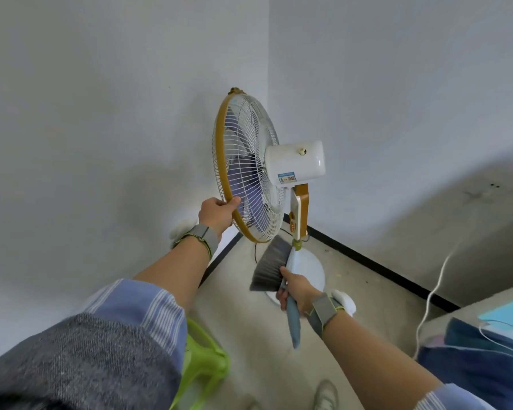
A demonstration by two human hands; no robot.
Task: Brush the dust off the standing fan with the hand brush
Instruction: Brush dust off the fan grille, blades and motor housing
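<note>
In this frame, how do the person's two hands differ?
The left hand grips the fan's gold rim, while the right hand holds the hand brush by its handle. The left hand is higher; the right hand sits lower, over the fan's base. Both wear grey wrist straps.

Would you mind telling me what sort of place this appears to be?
Probably a sparsely finished room corner: bare white walls, grey concrete floor with black skirting, and a white-and-gold standing fan.
</note>
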